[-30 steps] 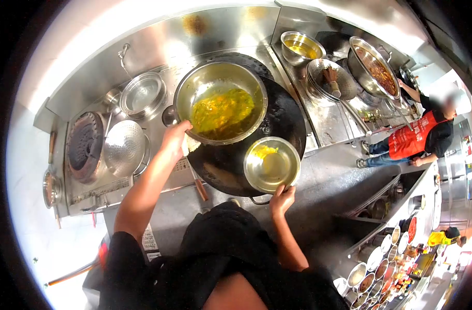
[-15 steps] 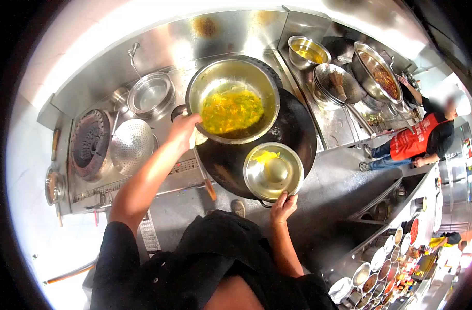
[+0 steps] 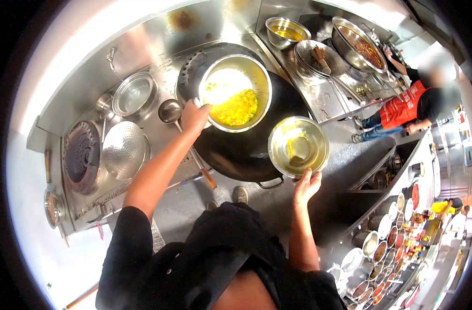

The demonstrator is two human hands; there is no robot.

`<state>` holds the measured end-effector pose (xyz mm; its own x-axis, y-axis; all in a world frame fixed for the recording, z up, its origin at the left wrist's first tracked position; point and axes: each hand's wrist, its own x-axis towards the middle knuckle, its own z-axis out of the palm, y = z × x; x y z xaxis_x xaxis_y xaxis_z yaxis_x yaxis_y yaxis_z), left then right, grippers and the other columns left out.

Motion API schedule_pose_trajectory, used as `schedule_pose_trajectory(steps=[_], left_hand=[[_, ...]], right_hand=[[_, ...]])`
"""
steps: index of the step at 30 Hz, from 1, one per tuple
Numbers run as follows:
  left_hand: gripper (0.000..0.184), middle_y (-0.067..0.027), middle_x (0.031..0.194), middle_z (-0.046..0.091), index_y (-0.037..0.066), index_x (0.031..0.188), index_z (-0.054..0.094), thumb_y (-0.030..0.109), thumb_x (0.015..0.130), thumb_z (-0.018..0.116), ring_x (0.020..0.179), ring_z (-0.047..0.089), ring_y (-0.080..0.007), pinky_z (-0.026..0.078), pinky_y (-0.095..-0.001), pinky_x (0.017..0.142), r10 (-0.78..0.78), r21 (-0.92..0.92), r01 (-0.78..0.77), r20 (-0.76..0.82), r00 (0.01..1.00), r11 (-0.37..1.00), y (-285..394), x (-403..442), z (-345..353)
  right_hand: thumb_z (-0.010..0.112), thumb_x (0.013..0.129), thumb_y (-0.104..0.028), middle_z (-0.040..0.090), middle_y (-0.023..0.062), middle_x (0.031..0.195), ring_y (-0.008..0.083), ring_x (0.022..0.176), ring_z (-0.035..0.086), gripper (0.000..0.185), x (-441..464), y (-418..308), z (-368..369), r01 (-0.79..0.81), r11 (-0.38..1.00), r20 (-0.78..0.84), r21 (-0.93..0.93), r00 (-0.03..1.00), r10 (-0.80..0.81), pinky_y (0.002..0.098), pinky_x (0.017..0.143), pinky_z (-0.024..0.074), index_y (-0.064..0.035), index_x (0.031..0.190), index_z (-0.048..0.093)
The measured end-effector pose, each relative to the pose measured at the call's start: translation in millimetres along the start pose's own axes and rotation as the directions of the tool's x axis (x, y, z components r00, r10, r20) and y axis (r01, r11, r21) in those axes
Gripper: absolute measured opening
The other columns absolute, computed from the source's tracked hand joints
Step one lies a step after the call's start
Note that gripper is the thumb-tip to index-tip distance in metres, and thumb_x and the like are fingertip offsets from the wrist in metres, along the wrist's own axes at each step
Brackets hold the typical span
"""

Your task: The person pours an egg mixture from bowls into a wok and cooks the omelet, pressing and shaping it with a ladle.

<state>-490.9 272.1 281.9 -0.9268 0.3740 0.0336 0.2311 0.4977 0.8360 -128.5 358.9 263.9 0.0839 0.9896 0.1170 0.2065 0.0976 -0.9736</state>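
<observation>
My left hand (image 3: 196,118) is closed on the left rim of a steel mixing bowl (image 3: 267,85), raised over the stove. Inside lies a wet yellow mixture with green bits (image 3: 236,109). My right hand (image 3: 307,188) grips the near rim of a smaller steel bowl (image 3: 323,147), which has a little yellow residue on its bottom. Below both bowls sits a large black wok (image 3: 230,155) with a loop handle (image 3: 270,183). A ladle (image 3: 170,110) with a wooden handle rests beside the wok, under my left forearm.
On the left are a perforated strainer (image 3: 123,150), a burner (image 3: 81,157) and a steel pot (image 3: 135,95). To the right stand a bowl of yellow liquid (image 3: 287,33), stacked strainers (image 3: 305,64) and a large bowl of brown food (image 3: 360,46). A person in a red apron (image 3: 404,106) stands beyond.
The mixing bowl has moved away from me and to the right, uncovering the ladle's cup. The smaller bowl has swung right and up, apart from the mixing bowl. The view has shifted slightly.
</observation>
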Motion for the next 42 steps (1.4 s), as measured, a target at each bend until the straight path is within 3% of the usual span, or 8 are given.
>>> schedule_pose_trajectory(steps=[1, 4, 5, 14, 18, 30, 38, 42], left_hand=[[0.048, -0.0247, 0.100, 0.068, 0.000, 0.106, 0.061, 0.033, 0.073, 0.065, 0.097, 0.063, -0.0417, 0.048, -0.0464, 0.087, 0.000, 0.032, -0.001, 0.007, 1.000, 0.999, -5, 0, 7], [0.047, -0.0252, 0.100, 0.068, 0.000, 0.106, 0.060, 0.033, 0.073, 0.065, 0.097, 0.063, -0.0426, 0.048, -0.0478, 0.086, 0.066, 0.112, -0.067, 0.009, 0.998, 0.991, -16, 3, 29], [0.047, -0.0258, 0.098, 0.068, 0.000, 0.104, 0.059, 0.034, 0.073, 0.066, 0.096, 0.063, -0.0434, 0.049, -0.0492, 0.086, 0.024, 0.164, -0.024, 0.001, 1.000, 0.986, -17, 4, 37], [0.048, -0.0249, 0.095, 0.068, 0.002, 0.109, 0.056, 0.035, 0.076, 0.067, 0.091, 0.066, -0.0430, 0.052, -0.0505, 0.082, 0.025, 0.325, -0.040, 0.049, 0.998, 0.945, -2, -6, 54], [0.047, -0.0242, 0.095, 0.068, 0.002, 0.108, 0.055, 0.034, 0.076, 0.067, 0.090, 0.066, -0.0426, 0.052, -0.0506, 0.081, 0.082, 0.381, -0.084, 0.022, 0.996, 0.921, 4, -10, 58], [0.048, -0.0231, 0.094, 0.069, 0.003, 0.110, 0.056, 0.034, 0.076, 0.067, 0.089, 0.067, -0.0418, 0.053, -0.0503, 0.080, 0.115, 0.434, -0.104, 0.001, 0.993, 0.895, 8, -11, 58], [0.048, -0.0235, 0.094, 0.069, 0.001, 0.109, 0.056, 0.035, 0.075, 0.066, 0.090, 0.066, -0.0417, 0.052, -0.0498, 0.081, 0.057, 0.432, -0.049, -0.007, 0.998, 0.901, 1, 0, 57], [0.049, -0.0250, 0.094, 0.068, 0.000, 0.108, 0.057, 0.035, 0.075, 0.065, 0.093, 0.066, -0.0417, 0.052, -0.0491, 0.082, -0.011, 0.350, 0.012, -0.004, 1.000, 0.937, -5, 10, 49]], right_hand=[[0.055, 0.095, -0.010, 0.058, 0.0052, 0.070, 0.0105, 0.058, 0.051, 0.015, 3, 5, -3, 0.019, 1.000, 0.002, 0.001, 1.000, -0.019, 0.0290, 0.052, 0.0434, 0.0027, 0.088, 0.054], [0.054, 0.095, -0.011, 0.057, 0.0059, 0.066, 0.0114, 0.050, 0.052, 0.015, 7, 17, -7, -0.069, 0.991, 0.023, 0.118, 0.998, 0.067, 0.0289, 0.045, 0.0430, 0.0011, 0.086, 0.052], [0.054, 0.096, -0.012, 0.056, 0.0057, 0.063, 0.0123, 0.045, 0.052, 0.016, 8, 20, -6, -0.055, 0.991, 0.025, 0.123, 0.998, 0.053, 0.0288, 0.041, 0.0425, -0.0007, 0.085, 0.051], [0.056, 0.096, -0.015, 0.057, 0.0078, 0.065, 0.0132, 0.050, 0.056, 0.018, 25, 35, -23, -0.038, 0.993, 0.105, -0.111, 0.993, 0.050, 0.0300, 0.043, 0.0469, 0.0002, 0.087, 0.050], [0.057, 0.096, -0.015, 0.057, 0.0083, 0.065, 0.0136, 0.050, 0.056, 0.020, 27, 25, -23, -0.076, 0.994, 0.105, -0.084, 0.991, 0.084, 0.0306, 0.043, 0.0468, 0.0009, 0.086, 0.050], [0.056, 0.097, -0.014, 0.061, 0.0110, 0.063, 0.0161, 0.048, 0.059, 0.020, 39, 18, -16, -0.035, 0.986, 0.147, -0.160, 0.987, 0.059, 0.0313, 0.045, 0.0478, 0.0024, 0.088, 0.052], [0.057, 0.096, -0.016, 0.061, 0.0128, 0.062, 0.0188, 0.049, 0.062, 0.022, 43, 11, -12, -0.009, 0.984, 0.170, -0.177, 0.985, 0.040, 0.0337, 0.047, 0.0497, 0.0027, 0.088, 0.051], [0.057, 0.095, -0.016, 0.063, 0.0214, 0.066, 0.0313, 0.055, 0.066, 0.021, 56, 18, -6, 0.114, 0.936, 0.205, -0.333, 0.978, -0.046, 0.0399, 0.053, 0.0515, 0.0030, 0.087, 0.050]])
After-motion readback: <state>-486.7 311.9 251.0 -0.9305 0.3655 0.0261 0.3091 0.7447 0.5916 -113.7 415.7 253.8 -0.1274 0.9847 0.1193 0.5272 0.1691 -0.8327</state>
